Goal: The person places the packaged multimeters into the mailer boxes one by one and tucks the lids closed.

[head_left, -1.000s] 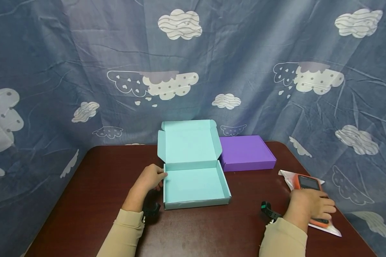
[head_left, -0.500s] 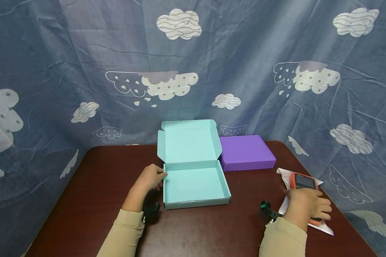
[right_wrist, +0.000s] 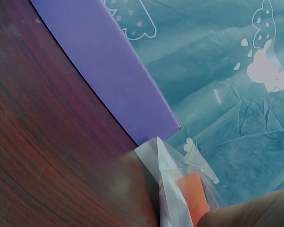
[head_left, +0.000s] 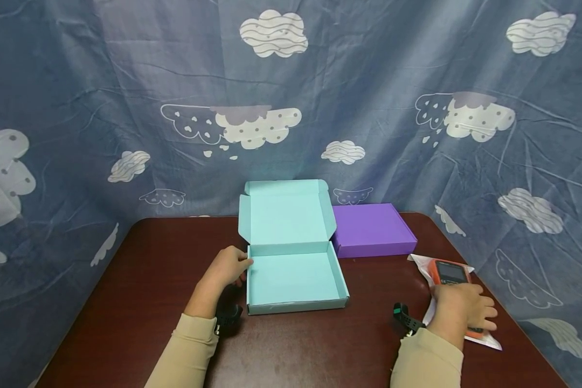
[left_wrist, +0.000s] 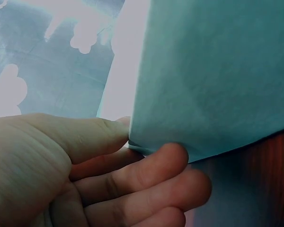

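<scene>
My left hand (head_left: 227, 267) holds the left wall of the open light-blue cardboard box (head_left: 291, 307). Its thumb lies at the wall's edge, the other fingers outside it, as the left wrist view shows close up around the box (left_wrist: 208, 80). Over at the right, my right hand (head_left: 465, 306) reaches across an orange device with a dark screen, which looks like a multimeter (head_left: 450, 272), inside a clear and white plastic bag (head_left: 421, 262). The hand covers the device's middle. In the right wrist view an orange end of the multimeter (right_wrist: 193, 195) shows beside the thumb.
A closed purple box (head_left: 373, 231) stands against the right side of the light-blue box's raised lid (head_left: 288, 211). Both boxes sit near the back of the dark red-brown table (head_left: 291, 350), before a blue cloud-patterned cloth (head_left: 378, 70).
The bagged multimeter has shifted left along the table and turned slightly, and the right hand has moved a little left with it. The left hand keeps its hold on the light-blue box.
</scene>
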`<state>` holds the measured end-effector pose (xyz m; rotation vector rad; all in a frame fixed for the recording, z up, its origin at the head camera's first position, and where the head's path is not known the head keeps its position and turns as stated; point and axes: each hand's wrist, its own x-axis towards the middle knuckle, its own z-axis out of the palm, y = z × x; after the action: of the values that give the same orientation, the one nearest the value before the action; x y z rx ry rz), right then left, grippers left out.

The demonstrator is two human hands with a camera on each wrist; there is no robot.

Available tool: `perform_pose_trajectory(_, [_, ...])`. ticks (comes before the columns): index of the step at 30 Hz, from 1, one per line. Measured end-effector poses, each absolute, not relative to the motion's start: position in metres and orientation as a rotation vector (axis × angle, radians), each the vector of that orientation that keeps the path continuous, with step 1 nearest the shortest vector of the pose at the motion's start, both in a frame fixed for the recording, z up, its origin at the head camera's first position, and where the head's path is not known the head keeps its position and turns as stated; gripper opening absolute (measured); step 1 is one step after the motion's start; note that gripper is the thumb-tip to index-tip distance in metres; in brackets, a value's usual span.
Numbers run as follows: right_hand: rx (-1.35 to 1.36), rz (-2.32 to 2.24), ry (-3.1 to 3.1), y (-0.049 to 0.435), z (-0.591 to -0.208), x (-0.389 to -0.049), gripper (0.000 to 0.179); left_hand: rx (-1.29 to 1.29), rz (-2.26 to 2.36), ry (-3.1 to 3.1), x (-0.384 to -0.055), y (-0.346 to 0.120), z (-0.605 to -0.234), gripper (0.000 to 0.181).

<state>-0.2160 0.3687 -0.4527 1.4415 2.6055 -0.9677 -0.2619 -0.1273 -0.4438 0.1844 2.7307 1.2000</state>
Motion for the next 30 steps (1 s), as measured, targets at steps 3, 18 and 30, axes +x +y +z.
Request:
perform_pose_trajectory(3, [1.424,-0.973,2.614,0.369,-0.454,-0.217,0.095,0.190,1.183,2.747,-0.262,-0.127,-0.444,0.020])
perform_pose_trajectory(18, [1.154,-1.042,2.749,0.366,-0.446,-0.209,0.091,0.182,1.153,2.762,-0.262,-0.127,-0.445,0.021])
perform_pose_trajectory(30, [0.795,-1.023,2.823,0.365,-0.408,-0.197,0.096,0.178,1.127,2.778,-0.263,-0.126,-0.445,0.022])
